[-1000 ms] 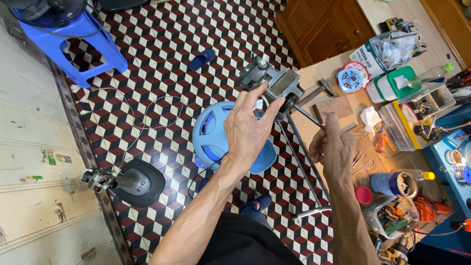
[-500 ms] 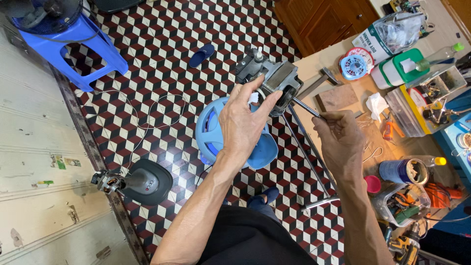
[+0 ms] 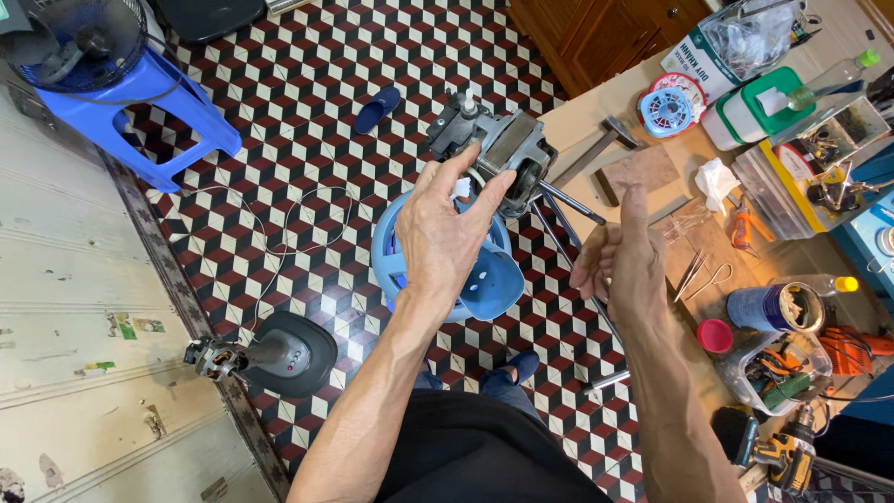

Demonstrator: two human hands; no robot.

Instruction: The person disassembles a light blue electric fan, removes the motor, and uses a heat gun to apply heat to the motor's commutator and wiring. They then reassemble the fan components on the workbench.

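Note:
My left hand (image 3: 443, 228) grips a grey metal motor block (image 3: 494, 149) with a small white scrap pinched under the thumb, held up over the floor. A thin metal rod (image 3: 570, 202) sticks out of the block toward my right hand (image 3: 626, 261). That hand hovers just right of the rod's tip, fingers spread and palm turned inward, holding nothing. Beneath the block a light blue plastic fan housing (image 3: 484, 275) rests on the checkered floor.
A black fan base with a bare motor (image 3: 279, 354) lies at lower left, its white cord looped on the tiles. A blue stool (image 3: 149, 93) stands upper left. The workbench (image 3: 596, 126) at right carries a hammer, tool boxes, cups and a cordless drill (image 3: 787, 452).
My right hand has come off the rod and opened, drifting slightly right. My left hand keeps its hold on the motor block, which has tipped a little.

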